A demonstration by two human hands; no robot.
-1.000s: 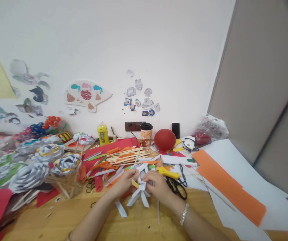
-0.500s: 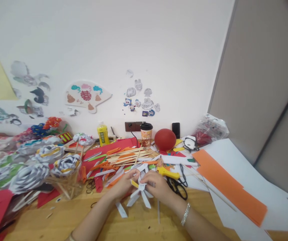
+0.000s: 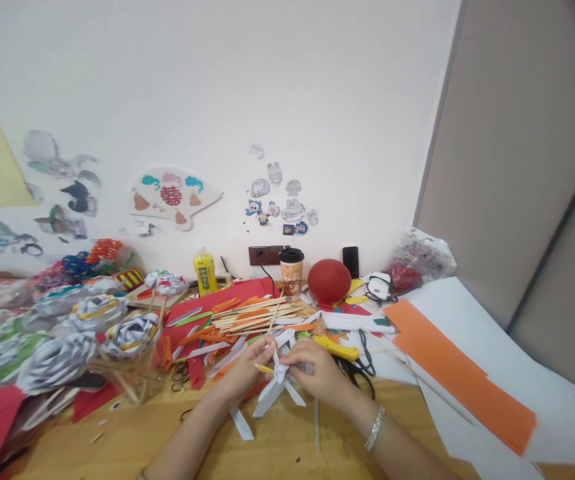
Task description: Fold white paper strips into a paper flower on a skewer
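Both hands meet over the wooden table (image 3: 132, 433) on a half-woven paper flower (image 3: 277, 387) made of white strips with a yellow one. My left hand (image 3: 247, 371) pinches its left side. My right hand (image 3: 315, 372), with a silver bracelet on the wrist, pinches the top and right side. Loose white strip ends fan out below the fingers toward me. A single white strip (image 3: 241, 423) lies on the wood just below.
Finished paper roses (image 3: 57, 357) on sticks stand at the left. Behind the hands lie wooden sticks (image 3: 255, 311), coloured strips, a yellow glue gun (image 3: 335, 347) and black scissors (image 3: 360, 377). A cup (image 3: 291, 272), red ball (image 3: 329, 281) and yellow bottle (image 3: 205, 270) line the wall. Orange paper (image 3: 460, 373) lies right.
The hands have stayed on the paper flower, shifting their fingers slightly and turning it a little. The camera has tilted a bit, so the scene sits slightly lower.
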